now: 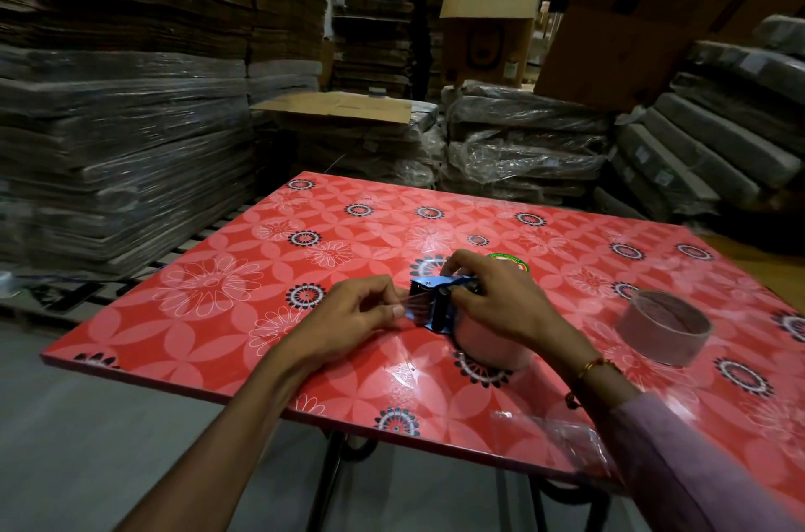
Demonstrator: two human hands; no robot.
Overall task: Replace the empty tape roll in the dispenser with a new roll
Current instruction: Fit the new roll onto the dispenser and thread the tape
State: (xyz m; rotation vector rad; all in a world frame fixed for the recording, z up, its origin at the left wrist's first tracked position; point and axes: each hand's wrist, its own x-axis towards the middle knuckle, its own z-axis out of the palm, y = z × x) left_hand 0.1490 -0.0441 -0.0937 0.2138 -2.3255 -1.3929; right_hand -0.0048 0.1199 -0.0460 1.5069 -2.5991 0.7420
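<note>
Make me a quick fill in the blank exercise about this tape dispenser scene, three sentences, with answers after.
1. The right hand holds the ____ tape dispenser.
2. The left hand pinches the tape end at the dispenser's toothed ____.
3. The empty cardboard core stands on the table, to the person's ____ of the dispenser.

Answers: blue; blade; right

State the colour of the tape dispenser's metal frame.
Blue, seen best in the head view: the tape dispenser frame is blue with a black roller, held between both hands.

No readable text anywhere. Round green-rimmed sticker on the red floral counter, lettering too small to make out. Dark printed emblem on a distant cardboard box, blurred, likewise illegible.
</note>
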